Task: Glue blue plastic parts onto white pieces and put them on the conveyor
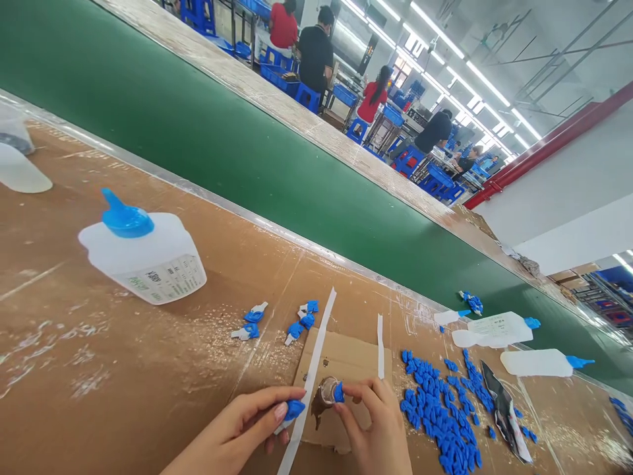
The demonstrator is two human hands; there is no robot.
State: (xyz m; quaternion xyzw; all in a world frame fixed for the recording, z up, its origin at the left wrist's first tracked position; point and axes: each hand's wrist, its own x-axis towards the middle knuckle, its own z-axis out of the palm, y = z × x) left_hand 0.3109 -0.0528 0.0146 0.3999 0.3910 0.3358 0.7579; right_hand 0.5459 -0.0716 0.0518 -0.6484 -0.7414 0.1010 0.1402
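Near the bottom centre, my left hand pinches a small blue plastic piece with a whitish part below it. My right hand grips another small blue piece between thumb and finger. That piece is at the edge of a small round cup; whether it touches is hard to tell. Under the cup lies a cardboard sheet with a dark brown stain and two white strips, the longer one beside my left hand. Several blue-and-white pieces sit beyond the hands.
A heap of blue pieces spreads to the right beside a black crumpled wrapper. White bottles with blue caps stand or lie left and right. A green conveyor belt runs behind. People sit at benches beyond.
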